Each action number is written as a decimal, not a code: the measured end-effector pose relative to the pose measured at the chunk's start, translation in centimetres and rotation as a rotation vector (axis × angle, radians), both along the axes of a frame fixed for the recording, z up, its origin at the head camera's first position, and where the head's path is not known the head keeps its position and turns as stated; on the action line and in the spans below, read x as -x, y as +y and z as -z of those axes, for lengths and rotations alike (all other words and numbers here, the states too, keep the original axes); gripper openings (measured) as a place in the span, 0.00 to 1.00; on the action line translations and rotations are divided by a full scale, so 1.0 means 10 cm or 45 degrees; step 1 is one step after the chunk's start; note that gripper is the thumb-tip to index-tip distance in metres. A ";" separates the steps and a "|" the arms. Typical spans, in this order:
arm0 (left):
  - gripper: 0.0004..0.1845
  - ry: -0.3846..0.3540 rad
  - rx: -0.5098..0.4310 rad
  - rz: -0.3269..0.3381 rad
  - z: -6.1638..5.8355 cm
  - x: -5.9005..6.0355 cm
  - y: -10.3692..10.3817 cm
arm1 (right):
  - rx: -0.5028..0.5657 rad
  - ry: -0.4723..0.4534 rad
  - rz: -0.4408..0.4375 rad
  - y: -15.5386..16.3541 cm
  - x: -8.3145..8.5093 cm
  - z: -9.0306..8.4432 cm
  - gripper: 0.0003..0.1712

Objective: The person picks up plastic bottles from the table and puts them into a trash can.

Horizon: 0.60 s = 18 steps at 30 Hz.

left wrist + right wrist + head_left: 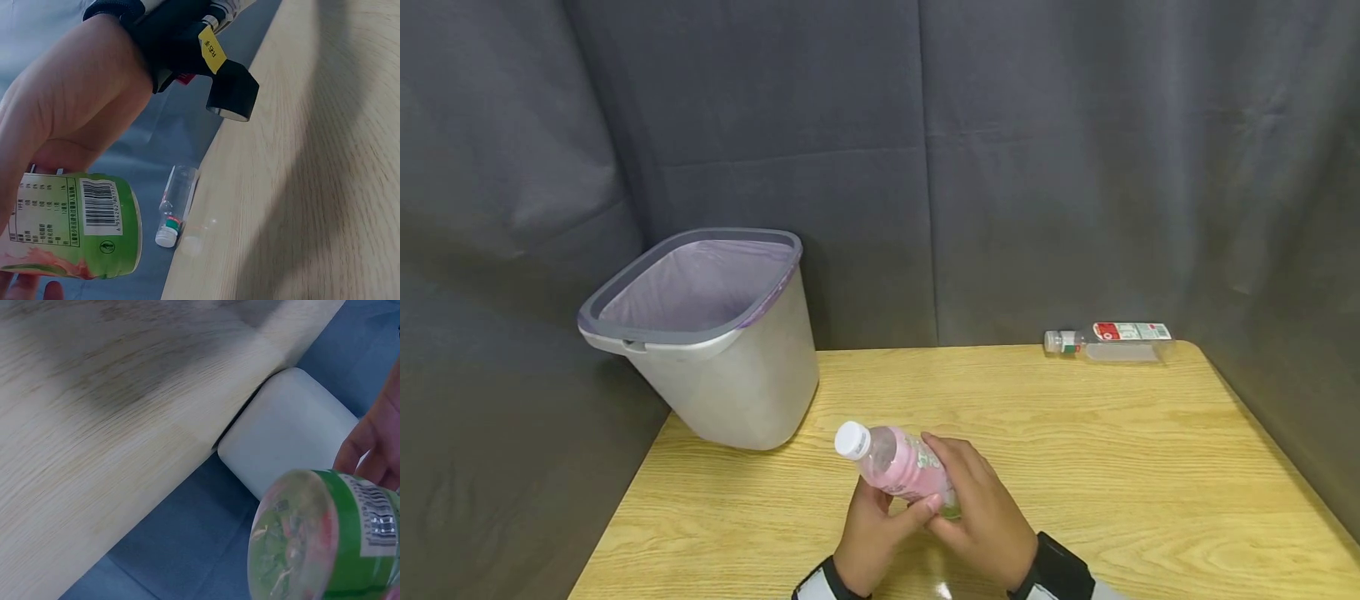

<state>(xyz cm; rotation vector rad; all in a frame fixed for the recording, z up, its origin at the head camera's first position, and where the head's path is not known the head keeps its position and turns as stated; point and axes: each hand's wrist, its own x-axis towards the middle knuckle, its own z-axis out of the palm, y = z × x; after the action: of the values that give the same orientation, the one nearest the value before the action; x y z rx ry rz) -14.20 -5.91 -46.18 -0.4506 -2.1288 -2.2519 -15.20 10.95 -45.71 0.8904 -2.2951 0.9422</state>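
Note:
A pink drink bottle [897, 463] with a white cap [852, 439] and a green-labelled lower end [72, 228] is held tilted just above the wooden table [1075, 467], cap pointing up and left. My left hand [880, 521] holds it from below, thumb across its lower end. My right hand [977, 492] wraps over that lower end from the right. In the right wrist view the bottle's base [300, 547] fills the lower right corner. Each wrist wears a black band.
A grey-rimmed white waste bin [722, 358] with a pale liner leans at the table's back left corner. A clear bottle [1108, 341] with a red-and-white label lies on its side at the table's back right edge. Dark cloth hangs all around.

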 end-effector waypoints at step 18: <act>0.33 0.153 0.022 -0.229 -0.57 0.27 -0.42 | -0.137 -0.015 0.227 0.44 0.41 0.08 0.49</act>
<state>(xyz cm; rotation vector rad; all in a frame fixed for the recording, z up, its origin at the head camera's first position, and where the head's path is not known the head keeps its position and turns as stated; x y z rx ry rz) -16.87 -10.08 -40.49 -0.3679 -2.0426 -2.0583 -19.33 15.32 -46.53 0.7099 -2.4082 0.7554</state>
